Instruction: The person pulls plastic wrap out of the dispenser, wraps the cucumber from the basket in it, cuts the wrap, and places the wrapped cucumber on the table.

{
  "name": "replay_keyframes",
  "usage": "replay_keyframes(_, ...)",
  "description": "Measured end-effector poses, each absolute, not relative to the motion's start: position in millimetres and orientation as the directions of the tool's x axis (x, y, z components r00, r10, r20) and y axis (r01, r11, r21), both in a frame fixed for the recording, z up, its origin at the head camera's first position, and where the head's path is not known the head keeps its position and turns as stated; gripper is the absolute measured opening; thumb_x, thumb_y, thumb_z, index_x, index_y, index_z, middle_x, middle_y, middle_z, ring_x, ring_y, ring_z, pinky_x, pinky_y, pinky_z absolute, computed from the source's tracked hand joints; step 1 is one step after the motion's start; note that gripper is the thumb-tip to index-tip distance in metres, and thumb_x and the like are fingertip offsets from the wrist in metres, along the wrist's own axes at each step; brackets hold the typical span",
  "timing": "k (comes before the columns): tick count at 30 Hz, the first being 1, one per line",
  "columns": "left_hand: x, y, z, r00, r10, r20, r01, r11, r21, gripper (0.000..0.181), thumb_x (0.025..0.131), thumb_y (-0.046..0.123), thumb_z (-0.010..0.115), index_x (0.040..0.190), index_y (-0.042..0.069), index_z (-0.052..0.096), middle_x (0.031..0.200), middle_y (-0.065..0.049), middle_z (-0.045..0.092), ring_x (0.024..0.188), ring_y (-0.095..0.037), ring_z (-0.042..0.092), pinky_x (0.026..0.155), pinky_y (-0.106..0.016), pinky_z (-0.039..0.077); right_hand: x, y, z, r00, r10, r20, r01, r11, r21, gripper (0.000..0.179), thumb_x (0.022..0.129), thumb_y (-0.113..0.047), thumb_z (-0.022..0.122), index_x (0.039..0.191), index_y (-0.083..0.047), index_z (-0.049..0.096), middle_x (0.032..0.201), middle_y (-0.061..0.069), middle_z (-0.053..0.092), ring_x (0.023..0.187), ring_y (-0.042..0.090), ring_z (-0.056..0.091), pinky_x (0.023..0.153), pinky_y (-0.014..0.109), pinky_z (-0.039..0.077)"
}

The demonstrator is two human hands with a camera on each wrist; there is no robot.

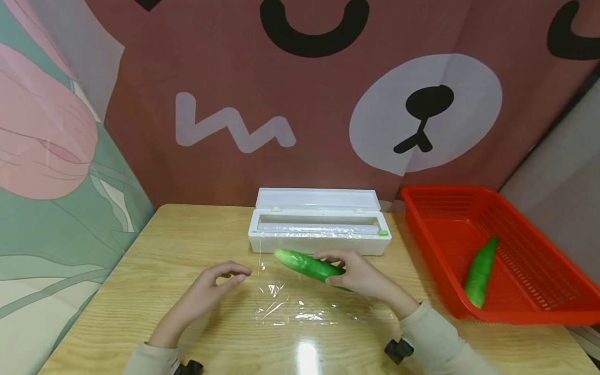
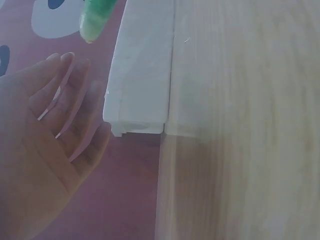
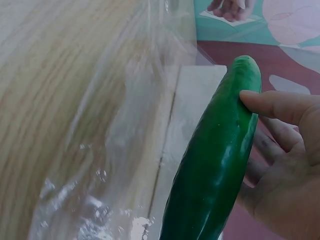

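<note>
My right hand point(image 1: 356, 273) holds a green cucumber point(image 1: 307, 264) between thumb and fingers, its pale end pointing left. Beneath the cucumber, a clear sheet of plastic wrap point(image 1: 309, 316) spreads over the table from a white wrap dispenser point(image 1: 319, 245). In the right wrist view the thumb presses along the cucumber point(image 3: 210, 155), with crinkled wrap point(image 3: 95, 210) beside it. To the left of the wrap, my left hand point(image 1: 213, 286) hovers with loosely bent fingers and nothing in them. The left wrist view shows that hand point(image 2: 55, 130) near the dispenser's end.
On the right stands a red plastic basket point(image 1: 436, 271) with another green cucumber point(image 1: 481, 273) inside. The dispenser's lid point(image 1: 319, 198) is raised, showing the film roll, and a small green slider point(image 1: 383, 233) sits at its right end. Behind the wooden table point(image 1: 154, 250) hangs a printed cloth.
</note>
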State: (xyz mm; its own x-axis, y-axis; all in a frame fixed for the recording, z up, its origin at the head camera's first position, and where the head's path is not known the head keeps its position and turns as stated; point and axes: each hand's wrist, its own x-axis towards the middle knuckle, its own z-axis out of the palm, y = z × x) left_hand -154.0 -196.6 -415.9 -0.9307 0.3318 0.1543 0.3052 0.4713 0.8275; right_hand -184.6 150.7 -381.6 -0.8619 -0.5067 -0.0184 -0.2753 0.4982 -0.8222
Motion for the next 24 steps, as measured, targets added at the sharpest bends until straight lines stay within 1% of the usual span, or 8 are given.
replay_keyframes(3,-154.3,-196.6,-414.4,-0.928,0.339,0.153,0.308,0.47,0.827,0.025,0.099,0.032,0.06,0.115,0.015,0.071,0.114,0.011,0.068,0.111,-0.019,0.059,0.097,-0.054,0.043,-184.0,146.2,-386.4,-0.859,-0.511,-0.029,-0.268,0.498,-0.825,0.051,0.081,0.004,0.074,0.128,-0.015,0.067,0.118,0.014,0.063,0.091,0.025,0.062,0.071,0.034,0.055)
replay_keyframes(5,-154.5,-196.9,-414.0,-0.928,0.34,0.154,0.309,0.469,0.827,0.025,0.1,0.032,0.06,0.115,0.015,0.071,0.114,0.011,0.068,0.111,-0.018,0.059,0.097,-0.052,0.043,-184.3,143.8,-389.3,-0.854,-0.52,-0.029,-0.275,0.499,-0.822,0.051,0.081,0.004,0.074,0.127,-0.016,0.067,0.119,0.013,0.064,0.094,0.025,0.061,0.074,0.034,0.055)
replay_keyframes(11,-155.4,-197.5,-414.4,-0.928,0.337,0.156,0.31,0.47,0.827,0.025,0.099,0.031,0.061,0.114,0.014,0.071,0.114,0.01,0.068,0.111,-0.018,0.059,0.097,-0.053,0.044,-186.2,138.1,-399.8,-0.815,-0.58,0.004,-0.367,0.51,-0.778,0.049,0.081,0.004,0.076,0.126,-0.012,0.068,0.119,0.008,0.067,0.106,0.023,0.061,0.085,0.036,0.054)
replay_keyframes(15,-155.9,-197.8,-415.3,-0.927,0.342,0.154,0.311,0.472,0.825,0.026,0.099,0.031,0.06,0.115,0.014,0.071,0.114,0.009,0.068,0.11,-0.018,0.059,0.096,-0.053,0.044,-185.2,135.8,-405.6,-0.798,-0.602,-0.012,-0.378,0.516,-0.769,0.049,0.08,0.004,0.077,0.126,-0.012,0.068,0.118,0.005,0.068,0.103,0.02,0.062,0.085,0.035,0.053)
replay_keyframes(17,-156.0,-197.9,-415.4,-0.927,0.342,0.151,0.309,0.472,0.826,0.026,0.099,0.032,0.06,0.115,0.014,0.071,0.114,0.01,0.068,0.111,-0.018,0.059,0.096,-0.053,0.044,-184.1,134.3,-406.5,-0.792,-0.61,-0.021,-0.379,0.518,-0.767,0.05,0.08,0.004,0.077,0.126,-0.013,0.068,0.118,0.005,0.068,0.103,0.02,0.062,0.086,0.037,0.053)
replay_keyframes(20,-156.1,-198.0,-416.0,-0.926,0.345,0.152,0.312,0.474,0.824,0.025,0.1,0.032,0.06,0.114,0.014,0.071,0.113,0.01,0.069,0.111,-0.017,0.059,0.096,-0.052,0.044,-182.4,131.5,-406.8,-0.783,-0.621,-0.023,-0.392,0.523,-0.757,0.05,0.08,0.005,0.076,0.125,-0.014,0.068,0.122,0.006,0.067,0.108,0.025,0.062,0.09,0.043,0.052)
replay_keyframes(24,-156.0,-198.3,-417.1,-0.925,0.347,0.153,0.314,0.477,0.821,0.025,0.099,0.032,0.061,0.114,0.015,0.071,0.113,0.01,0.069,0.11,-0.017,0.06,0.097,-0.052,0.044,-180.2,127.5,-408.0,-0.782,-0.621,-0.049,-0.38,0.539,-0.752,0.052,0.079,0.007,0.075,0.126,-0.014,0.068,0.129,0.008,0.064,0.116,0.03,0.059,0.096,0.047,0.05)
